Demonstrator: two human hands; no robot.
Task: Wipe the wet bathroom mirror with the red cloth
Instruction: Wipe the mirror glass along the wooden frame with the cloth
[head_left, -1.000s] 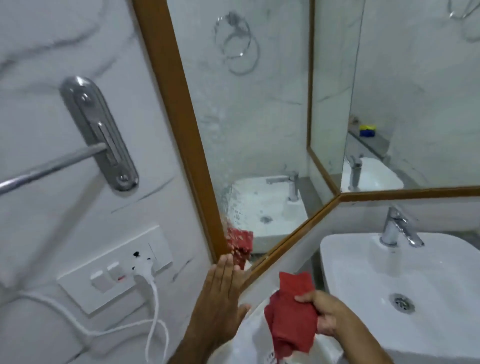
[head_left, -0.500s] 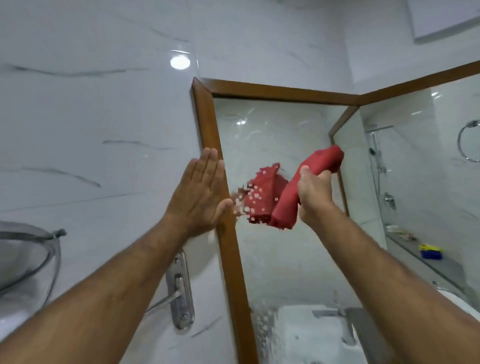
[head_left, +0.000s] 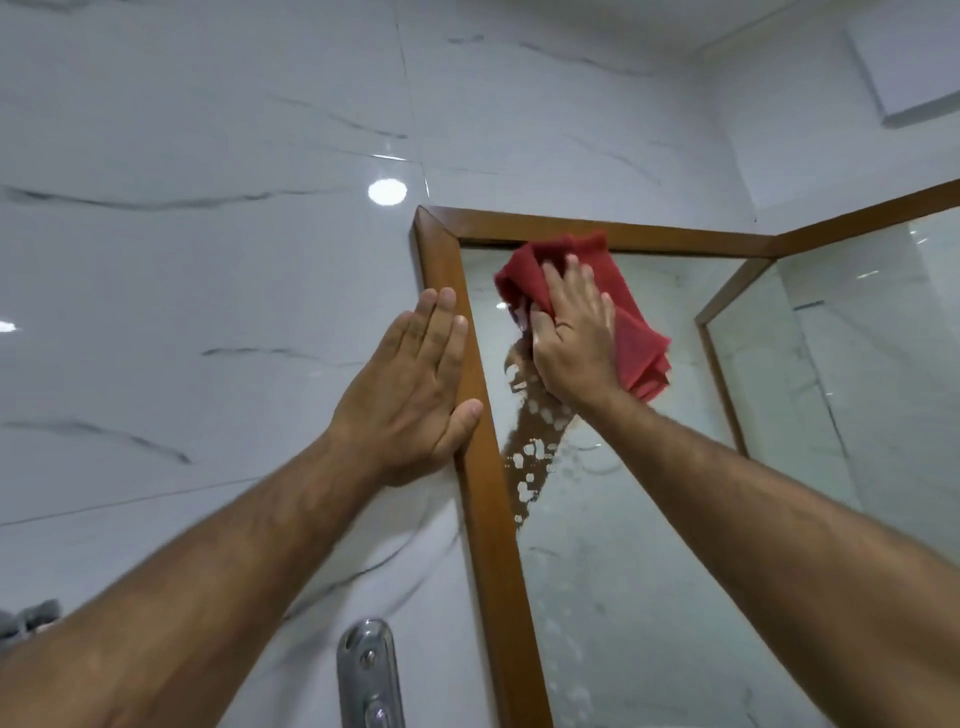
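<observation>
Cloth (head_left: 640, 340) (red) pressed on mirror (head_left: 613, 561) under flat right grip (head_left: 571, 340).

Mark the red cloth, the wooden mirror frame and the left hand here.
red cloth (head_left: 636, 332): head view, on its lower right fold.
wooden mirror frame (head_left: 488, 519): head view, on its left upright rail.
left hand (head_left: 410, 389): head view, on the back of the hand.
</observation>
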